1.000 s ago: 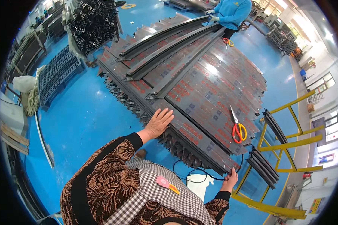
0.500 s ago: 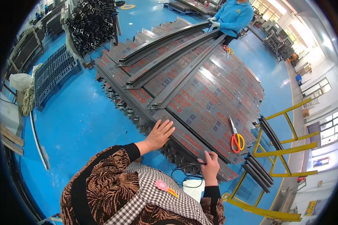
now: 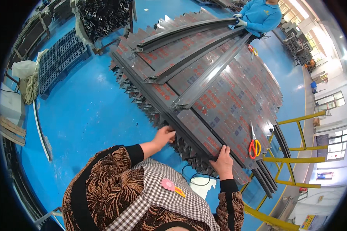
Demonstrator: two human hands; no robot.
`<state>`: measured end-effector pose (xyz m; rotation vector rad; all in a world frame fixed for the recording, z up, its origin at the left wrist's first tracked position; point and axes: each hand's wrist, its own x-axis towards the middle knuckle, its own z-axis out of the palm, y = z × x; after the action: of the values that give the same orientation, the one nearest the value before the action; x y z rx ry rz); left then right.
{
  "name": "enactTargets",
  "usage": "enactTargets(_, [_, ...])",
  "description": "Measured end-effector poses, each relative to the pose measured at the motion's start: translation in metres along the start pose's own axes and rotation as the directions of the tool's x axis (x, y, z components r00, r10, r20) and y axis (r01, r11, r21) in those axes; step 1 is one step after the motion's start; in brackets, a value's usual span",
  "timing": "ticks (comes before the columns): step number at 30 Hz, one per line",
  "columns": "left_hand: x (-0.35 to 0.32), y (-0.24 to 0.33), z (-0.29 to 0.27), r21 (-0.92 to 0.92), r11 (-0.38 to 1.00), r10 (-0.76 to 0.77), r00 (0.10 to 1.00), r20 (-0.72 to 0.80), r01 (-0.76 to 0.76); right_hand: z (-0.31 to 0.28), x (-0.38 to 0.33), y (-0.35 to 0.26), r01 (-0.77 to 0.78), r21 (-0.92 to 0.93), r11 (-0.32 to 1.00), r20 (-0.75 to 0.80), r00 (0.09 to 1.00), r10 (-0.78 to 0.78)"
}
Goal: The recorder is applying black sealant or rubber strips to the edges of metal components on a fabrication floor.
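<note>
A wide stack of dark metal profiles (image 3: 235, 104) under red-printed film lies before me. My left hand (image 3: 164, 137) is at its near edge with curled fingers, their tips hidden against the profile ends; what they hold, if anything, does not show. Farther right along that edge, my right hand (image 3: 223, 163) grips the long dark front profile (image 3: 189, 138), fingers on top and thumb at the near side. Scissors with red and yellow handles (image 3: 254, 149) lie on the stack beyond my right hand. Three long loose profiles (image 3: 204, 54) slant across the top toward a co-worker.
The co-worker in blue (image 3: 260, 17) wears gloves and holds the far profile end. Other scissors (image 3: 252, 51) lie near them. Yellow rack bars (image 3: 297, 159) bearing dark profiles stand at right. A blue pallet (image 3: 63, 57) is at left. A black cord (image 3: 185, 174) hangs below the stack.
My left hand has gone from lying flat on the stack to curled at its edge. My right hand has moved up onto the front profile; the black strip it held no longer shows there.
</note>
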<state>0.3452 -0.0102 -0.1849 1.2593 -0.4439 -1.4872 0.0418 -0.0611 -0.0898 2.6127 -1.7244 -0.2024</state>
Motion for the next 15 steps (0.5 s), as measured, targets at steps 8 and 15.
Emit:
enactTargets(8, [-0.001, 0.032, -0.001, -0.009, 0.964, -0.267, 0.957, -0.116, 0.267, -0.011, 0.009, -0.001, 0.016, 0.010, 1.000, 0.015, 1.000, -0.016])
enactTargets(15, [0.002, 0.030, -0.014, -0.083, 0.956, -0.292, 0.937, -0.192, 0.281, -0.014, 0.009, -0.004, 0.056, -0.029, 0.998, 0.102, 0.993, -0.053])
